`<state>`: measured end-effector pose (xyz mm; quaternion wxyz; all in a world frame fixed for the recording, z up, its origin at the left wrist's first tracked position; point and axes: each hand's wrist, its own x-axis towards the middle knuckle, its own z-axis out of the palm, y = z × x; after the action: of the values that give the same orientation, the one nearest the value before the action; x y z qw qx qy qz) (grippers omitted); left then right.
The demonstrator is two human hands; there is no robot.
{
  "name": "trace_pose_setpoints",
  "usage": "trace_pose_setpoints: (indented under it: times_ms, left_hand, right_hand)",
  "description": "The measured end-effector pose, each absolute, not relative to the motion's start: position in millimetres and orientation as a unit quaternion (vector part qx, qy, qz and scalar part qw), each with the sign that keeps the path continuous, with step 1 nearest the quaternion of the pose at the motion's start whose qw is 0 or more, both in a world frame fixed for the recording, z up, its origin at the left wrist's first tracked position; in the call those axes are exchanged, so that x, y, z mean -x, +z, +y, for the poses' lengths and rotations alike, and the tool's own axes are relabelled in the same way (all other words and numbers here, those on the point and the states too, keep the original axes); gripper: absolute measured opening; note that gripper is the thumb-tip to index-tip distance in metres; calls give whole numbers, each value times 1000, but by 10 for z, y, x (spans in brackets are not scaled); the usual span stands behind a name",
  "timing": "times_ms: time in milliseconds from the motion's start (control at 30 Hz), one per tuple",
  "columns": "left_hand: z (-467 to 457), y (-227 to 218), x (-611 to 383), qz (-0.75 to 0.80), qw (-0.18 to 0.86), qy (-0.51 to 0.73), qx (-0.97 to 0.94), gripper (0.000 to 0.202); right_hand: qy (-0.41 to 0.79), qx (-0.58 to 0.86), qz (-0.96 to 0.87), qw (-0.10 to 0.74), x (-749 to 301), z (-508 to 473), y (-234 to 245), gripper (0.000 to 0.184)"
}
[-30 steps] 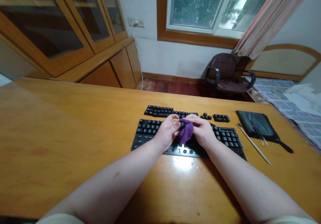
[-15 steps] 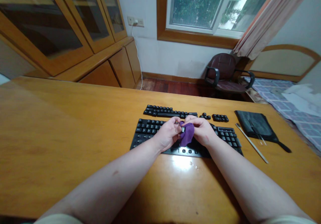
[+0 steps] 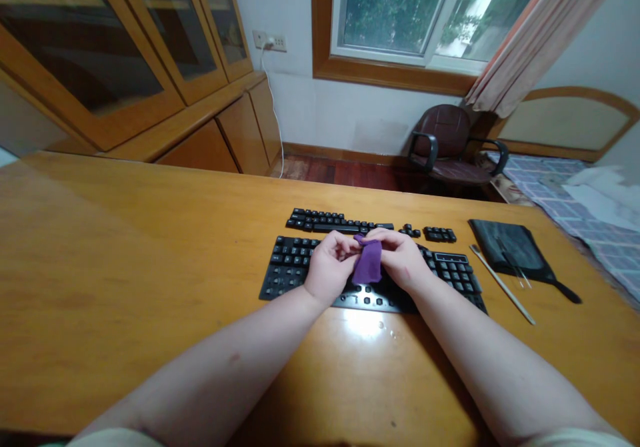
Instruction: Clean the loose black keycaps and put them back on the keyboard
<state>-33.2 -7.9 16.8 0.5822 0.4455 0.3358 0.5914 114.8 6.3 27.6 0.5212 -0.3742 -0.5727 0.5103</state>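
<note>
A small purple cloth (image 3: pixel 369 263) hangs bunched between my hands, above a black keyboard (image 3: pixel 287 277). My left hand (image 3: pixel 330 265) is closed, with thumb and fingertips pinching at the cloth's left edge. My right hand (image 3: pixel 400 255) grips the cloth from the other side, fingers bent over its top. Whether a small part sits inside the folds is hidden. The keyboard's lower rows are stripped of keycaps, showing bare key mounts, while caps remain on the upper left and on the number pad. Loose black keycaps (image 3: pixel 320 221) lie in rows just behind the keyboard.
Small keycap groups (image 3: pixel 439 235) lie behind the number pad. To the right are a thin pale brush-like stick (image 3: pixel 503 285) and a black pouch (image 3: pixel 515 250) with a wire tool (image 3: pixel 515 270) on it. A few clear drops (image 3: pixel 381 325) spot the wooden desk (image 3: pixel 150 260).
My left hand has turned and shifted slightly left. The cloth has changed its fold and hangs flatter; the small grey piece seen in it before is now hidden.
</note>
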Motion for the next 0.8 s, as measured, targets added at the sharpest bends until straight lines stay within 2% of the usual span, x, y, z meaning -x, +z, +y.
trace_pose_setpoints:
  times_ms: [100,300,400,600,700,800]
  left_hand:
    - [-120,176,333,351,550,604,-458,30]
    - [-134,172,325,365,542,613,-445,30]
    - [-136,171,332,371,537,611,-448,28]
    - [-117,207,335,369,534,625,-433,25]
    - [-81,191,336,375,508,646,-428,20]
    - [-47,162,341,380,481,657,-439,25]
  right_hand:
    - [511,387,-579,505,-1161,57,292,10]
    - [496,368,-600,509,-1160,49,303,16]
    - [488,361,-607,514,-1146,54,323,13]
    - [477,445,-567,503,-1182,82,260,17]
    - [449,472,-540,533,-1218,85,241,14]
    - [416,431,-549,583,-1225,77,268,11]
